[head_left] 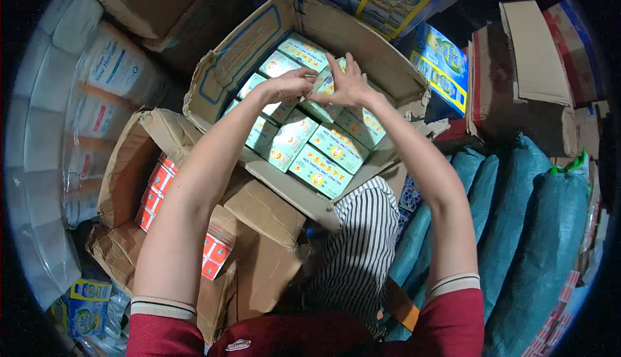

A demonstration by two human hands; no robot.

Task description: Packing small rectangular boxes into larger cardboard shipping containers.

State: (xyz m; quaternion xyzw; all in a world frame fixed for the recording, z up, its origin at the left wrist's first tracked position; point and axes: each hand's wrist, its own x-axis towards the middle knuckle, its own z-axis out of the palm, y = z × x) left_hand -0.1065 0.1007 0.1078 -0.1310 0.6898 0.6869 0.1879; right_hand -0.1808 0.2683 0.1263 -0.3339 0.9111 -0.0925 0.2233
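Observation:
An open cardboard carton (213,108) in front of me holds several pale green small boxes (336,147) packed in rows. One tilted green box (324,86) is raised a little above the others, between my two hands. My right hand (351,88) grips it from the right, fingers stretched along its upper side and thumb at its lower edge. From the left, my left hand (289,86) has its fingers closed at the box's near-left edge, and their tips are partly hidden.
An opened carton with red-and-white packs (215,251) sits at lower left. Long teal sacks (540,247) lie on the right, and black-and-white striped cloth (365,240) hangs below the carton. Blue-and-yellow packages (441,66) stand behind; plastic-wrapped stacks (113,66) line the left.

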